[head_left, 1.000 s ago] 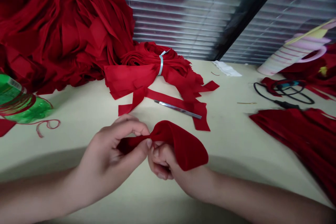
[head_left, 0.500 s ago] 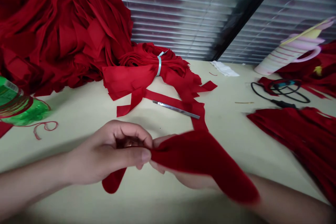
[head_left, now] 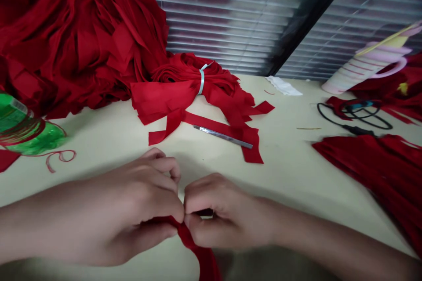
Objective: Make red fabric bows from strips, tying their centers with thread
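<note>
My left hand [head_left: 138,210] and my right hand [head_left: 224,215] meet knuckle to knuckle low over the cream table [head_left: 290,184]. Both are closed in a pinch on one red fabric strip [head_left: 201,252], which hangs down between them and off the bottom of the view. Most of the strip is hidden under my fingers. Beyond my hands lies a tied bundle of red strips [head_left: 198,90] bound with a pale blue band, and a thin metal rod [head_left: 222,136] rests across its loose ends.
A big heap of red fabric [head_left: 72,35] fills the back left. A green plastic bottle [head_left: 23,129] lies at the left edge. Red pleated cloth [head_left: 379,171] covers the right side, with black cable [head_left: 356,116] and a pink-striped cone [head_left: 369,68] behind it. Window blinds [head_left: 231,13] back the table.
The red piece that fanned out over my right hand has been drawn down and gathered between both hands. My right hand turned palm-down and both hands dropped toward the table's near edge.
</note>
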`<state>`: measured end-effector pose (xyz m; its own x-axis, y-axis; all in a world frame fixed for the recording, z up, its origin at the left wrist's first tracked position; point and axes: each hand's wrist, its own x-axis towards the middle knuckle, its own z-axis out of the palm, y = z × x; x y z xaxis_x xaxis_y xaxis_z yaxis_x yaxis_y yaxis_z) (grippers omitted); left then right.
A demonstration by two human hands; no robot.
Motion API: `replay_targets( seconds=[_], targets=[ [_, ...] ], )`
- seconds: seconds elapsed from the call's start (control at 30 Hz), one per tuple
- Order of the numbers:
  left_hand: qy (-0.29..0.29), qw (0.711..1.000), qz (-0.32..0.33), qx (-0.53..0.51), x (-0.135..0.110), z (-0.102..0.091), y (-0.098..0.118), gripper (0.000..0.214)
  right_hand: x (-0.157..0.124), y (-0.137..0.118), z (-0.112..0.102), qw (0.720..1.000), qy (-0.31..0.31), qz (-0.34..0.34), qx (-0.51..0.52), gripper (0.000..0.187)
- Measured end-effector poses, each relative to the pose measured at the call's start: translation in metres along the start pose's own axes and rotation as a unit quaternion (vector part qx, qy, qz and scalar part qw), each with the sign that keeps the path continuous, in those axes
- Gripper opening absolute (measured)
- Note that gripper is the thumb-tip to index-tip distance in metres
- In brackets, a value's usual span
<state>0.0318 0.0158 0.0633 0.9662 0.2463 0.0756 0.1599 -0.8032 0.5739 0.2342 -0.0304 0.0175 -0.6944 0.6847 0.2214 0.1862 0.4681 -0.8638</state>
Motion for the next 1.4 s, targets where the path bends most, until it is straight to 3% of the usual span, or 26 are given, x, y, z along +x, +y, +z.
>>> replay_targets(
  seconds=[0.1, 0.23, 0.3, 0.4, 0.8, 1.0, 1.2, 1.23, 1.3, 1.37, 1.4],
  targets=[
    [-0.023, 0.998, -0.032, 0.054, -0.003, 0.005, 0.003, 0.011, -0.001, -0.004, 0.006, 0.975, 0.07, -0.054, -0.206, 0.015],
    [0.033, 0.993, -0.054, 0.102, -0.003, 0.01, 0.007, 0.018, -0.003, -0.013, 0.01, 0.859, 0.122, -0.134, -0.479, 0.022],
    [0.065, 0.99, -0.068, 0.106, -0.001, 0.013, 0.008, 0.02, -0.004, -0.015, 0.01, 0.82, 0.122, -0.157, -0.537, 0.02],
    [0.112, 0.984, -0.087, 0.106, 0.003, 0.017, 0.009, 0.021, -0.005, -0.015, 0.01, 0.806, 0.134, -0.152, -0.557, 0.015],
    [0.231, 0.962, -0.072, 0.127, 0.009, 0.028, 0.009, 0.013, -0.004, -0.016, 0.012, 0.802, 0.179, -0.119, -0.557, 0.026],
    [0.267, 0.948, -0.041, 0.171, 0.01, 0.031, 0.008, 0.008, -0.002, -0.017, 0.009, 0.842, 0.185, -0.092, -0.498, 0.027],
    [0.309, 0.939, -0.08, 0.13, 0.011, 0.037, 0.004, 0.007, -0.005, -0.015, 0.017, 0.841, 0.181, -0.043, -0.509, 0.028],
    [0.315, 0.937, -0.09, 0.12, 0.011, 0.038, 0.002, 0.007, -0.005, -0.014, 0.019, 0.854, 0.183, -0.021, -0.486, 0.027],
    [0.333, 0.931, -0.103, 0.103, 0.012, 0.038, 0.0, 0.007, -0.003, -0.012, 0.023, 0.915, 0.179, 0.053, -0.358, 0.026],
    [0.359, 0.923, -0.112, 0.083, 0.014, 0.036, 0.0, 0.007, 0.001, -0.01, 0.026, 0.967, 0.178, 0.138, -0.121, 0.025],
    [0.367, 0.921, -0.119, 0.055, 0.014, 0.034, 0.001, 0.006, 0.003, -0.01, 0.026, 0.97, 0.174, 0.17, 0.007, 0.025]
  ],
)
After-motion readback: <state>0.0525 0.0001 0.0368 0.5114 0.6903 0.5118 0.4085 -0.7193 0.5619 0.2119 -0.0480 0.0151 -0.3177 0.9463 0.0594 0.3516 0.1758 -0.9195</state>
